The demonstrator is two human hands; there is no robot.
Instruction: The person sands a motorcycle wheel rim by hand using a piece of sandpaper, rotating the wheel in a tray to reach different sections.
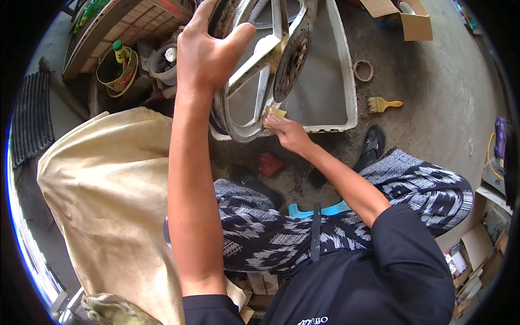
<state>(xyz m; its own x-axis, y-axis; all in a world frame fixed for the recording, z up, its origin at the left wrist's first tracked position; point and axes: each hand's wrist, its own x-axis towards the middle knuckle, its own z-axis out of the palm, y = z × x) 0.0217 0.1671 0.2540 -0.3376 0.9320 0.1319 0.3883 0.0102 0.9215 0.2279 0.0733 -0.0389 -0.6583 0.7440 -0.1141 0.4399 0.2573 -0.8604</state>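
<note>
A white motorcycle wheel [254, 67] with a drilled brake disc [287, 76] stands tilted over a white tub [351, 81] with greyish water or wet residue inside. My left hand [208, 59] grips the wheel's rim at the upper left, thumb toward the spokes. Between the fingers of my right hand [292, 134] is a small yellowish pad [275, 112], pressed to the wheel near the lower end of a spoke, below the disc. Whether the pad is sponge or folded abrasive I cannot tell. The far part of the wheel runs out of view.
Right of the tub lie a paintbrush [384, 104] and a roll of tape [363, 70]; a cardboard box [417, 26] is behind. A bucket [116, 81] stands at far left, above a beige cloth cover [108, 173]. A red object [270, 164] lies near my feet.
</note>
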